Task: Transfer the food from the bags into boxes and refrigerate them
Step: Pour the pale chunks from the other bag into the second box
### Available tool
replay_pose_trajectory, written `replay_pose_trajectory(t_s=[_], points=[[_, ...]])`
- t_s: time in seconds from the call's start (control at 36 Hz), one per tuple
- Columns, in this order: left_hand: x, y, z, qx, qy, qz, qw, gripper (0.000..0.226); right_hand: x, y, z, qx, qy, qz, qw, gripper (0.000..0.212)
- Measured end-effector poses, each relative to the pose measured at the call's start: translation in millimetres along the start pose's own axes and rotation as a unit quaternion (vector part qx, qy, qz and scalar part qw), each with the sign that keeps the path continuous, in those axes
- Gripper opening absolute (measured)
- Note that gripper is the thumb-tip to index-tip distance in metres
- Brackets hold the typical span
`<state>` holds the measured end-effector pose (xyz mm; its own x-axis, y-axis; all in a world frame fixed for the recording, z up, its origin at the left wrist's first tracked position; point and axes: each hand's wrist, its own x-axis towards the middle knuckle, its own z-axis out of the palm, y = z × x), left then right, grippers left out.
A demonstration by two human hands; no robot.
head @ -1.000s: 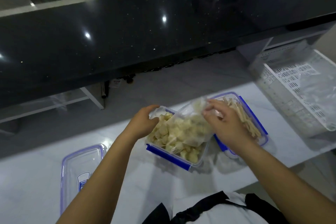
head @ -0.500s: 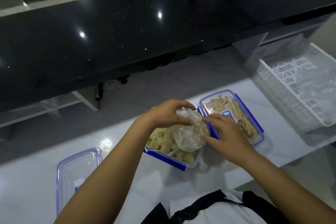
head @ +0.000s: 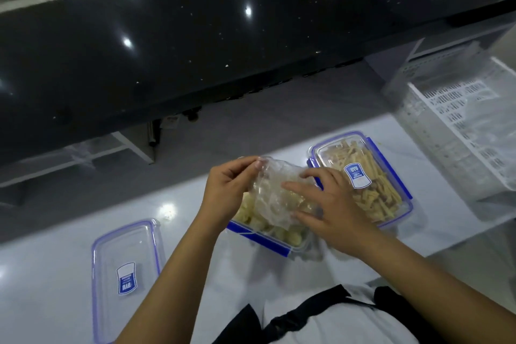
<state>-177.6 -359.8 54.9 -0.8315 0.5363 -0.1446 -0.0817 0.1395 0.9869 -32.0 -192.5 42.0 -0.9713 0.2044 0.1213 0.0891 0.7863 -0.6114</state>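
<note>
Your two hands hold a crumpled clear plastic bag over an open food box on a white counter.

Your left hand pinches the top edge of the plastic bag between thumb and curled fingers, closed tight on the film. Your right hand is spread flat, fingers extended and pressing on the bag's near side, not closed around it. Directly beneath both sets of fingers sits the open box, with pale food chunks and a blue clip on its front edge. Just beyond your right fingertips stands a second box, lidded, with tan strips inside. Well off from your left fingers lies a loose lid, flat on the counter. A white slotted basket sits far past your right hand.
</note>
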Motion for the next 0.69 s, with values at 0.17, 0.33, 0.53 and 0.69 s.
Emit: replay_pose_trajectory(t_s=[0.17, 0.33, 0.53, 0.69], points=[[-5.0, 7.5, -11.1, -0.073, 0.036, -0.034, 0.996, 0.015, 19.8, -16.6, 5.9, 0.021, 0.097, -0.08, 0.992, 0.008], [-3.2, 10.8, -29.1, -0.093, 0.047, -0.022, 0.994, 0.016, 26.1, -17.3, -6.9, 0.039, 0.037, -0.04, 0.998, 0.036], [-0.5, 29.9, -17.2, -0.078, -0.004, 0.016, 0.997, 0.017, 37.4, -30.8, -5.6, -0.033, 0.048, -0.073, 0.996, 0.011], [9.0, 50.2, -28.6, -0.103, 0.024, 0.048, 0.993, 0.016, 43.5, -46.6, -49.7, 0.19, 0.126, 0.051, 0.972, 0.008]])
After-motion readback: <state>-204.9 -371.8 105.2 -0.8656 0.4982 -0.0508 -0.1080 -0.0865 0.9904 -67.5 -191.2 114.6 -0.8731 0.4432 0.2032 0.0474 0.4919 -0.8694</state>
